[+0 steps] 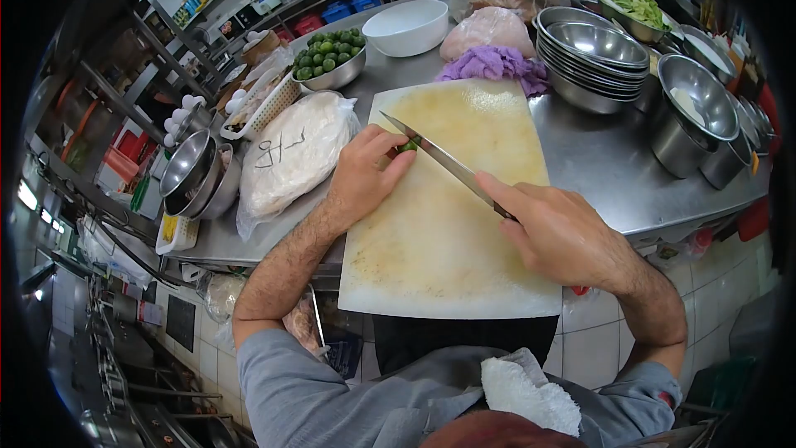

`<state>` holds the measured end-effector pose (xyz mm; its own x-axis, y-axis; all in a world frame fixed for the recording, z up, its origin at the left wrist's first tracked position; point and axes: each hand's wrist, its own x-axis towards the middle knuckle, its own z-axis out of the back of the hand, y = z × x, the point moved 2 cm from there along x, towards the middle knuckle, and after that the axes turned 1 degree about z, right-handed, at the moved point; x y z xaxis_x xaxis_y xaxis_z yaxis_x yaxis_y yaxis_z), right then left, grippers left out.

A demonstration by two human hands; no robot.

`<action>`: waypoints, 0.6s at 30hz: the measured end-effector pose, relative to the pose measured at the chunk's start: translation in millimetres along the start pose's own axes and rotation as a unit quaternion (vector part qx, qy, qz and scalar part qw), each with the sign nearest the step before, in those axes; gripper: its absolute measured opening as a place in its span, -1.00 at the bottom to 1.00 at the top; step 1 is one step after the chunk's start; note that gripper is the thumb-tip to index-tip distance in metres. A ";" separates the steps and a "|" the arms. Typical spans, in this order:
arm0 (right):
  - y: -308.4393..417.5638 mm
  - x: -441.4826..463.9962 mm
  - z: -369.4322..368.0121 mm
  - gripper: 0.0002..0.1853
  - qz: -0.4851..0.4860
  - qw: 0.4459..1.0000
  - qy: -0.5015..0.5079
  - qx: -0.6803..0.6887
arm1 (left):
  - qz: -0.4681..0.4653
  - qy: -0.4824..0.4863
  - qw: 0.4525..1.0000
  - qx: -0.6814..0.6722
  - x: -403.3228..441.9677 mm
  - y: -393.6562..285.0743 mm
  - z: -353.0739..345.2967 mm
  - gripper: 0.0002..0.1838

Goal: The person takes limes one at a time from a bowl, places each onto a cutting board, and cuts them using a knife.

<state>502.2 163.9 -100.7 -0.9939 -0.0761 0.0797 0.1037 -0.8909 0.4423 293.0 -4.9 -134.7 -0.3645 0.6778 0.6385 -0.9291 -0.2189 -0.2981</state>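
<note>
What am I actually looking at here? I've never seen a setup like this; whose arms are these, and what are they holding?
There is no machine: a person is working bare-handed. The single picture comes from a camera on their head, looking forward and down, so the arms reach away from you.

The right hand grips a knife. The left hand holds a small green fruit by the blade, over a cutting board.

On the metal counter beyond sit a bowl of green fruit, a white bowl, a purple cloth and stacked metal bowls.
</note>
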 end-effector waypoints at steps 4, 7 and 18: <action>-1.0 2.8 -2.9 -0.39 0.014 1.000 -0.007 0.007 | -0.007 -0.001 1.000 0.001 -0.6 1.6 0.0 -0.80; 1.3 12.8 -3.8 -0.38 0.021 1.000 0.002 -0.005 | -0.008 0.003 1.000 -0.001 0.0 0.3 1.0 -0.80; -2.3 54.8 -11.5 -0.41 0.033 0.999 0.003 0.004 | -0.002 0.005 1.000 -0.016 0.3 2.8 0.6 -0.80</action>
<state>447.0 156.6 -107.7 -0.9853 -0.1365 0.1032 0.1684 -0.8804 0.4433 290.3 -5.7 -134.9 -0.3592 0.6861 0.6326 -0.9283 -0.1929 -0.3179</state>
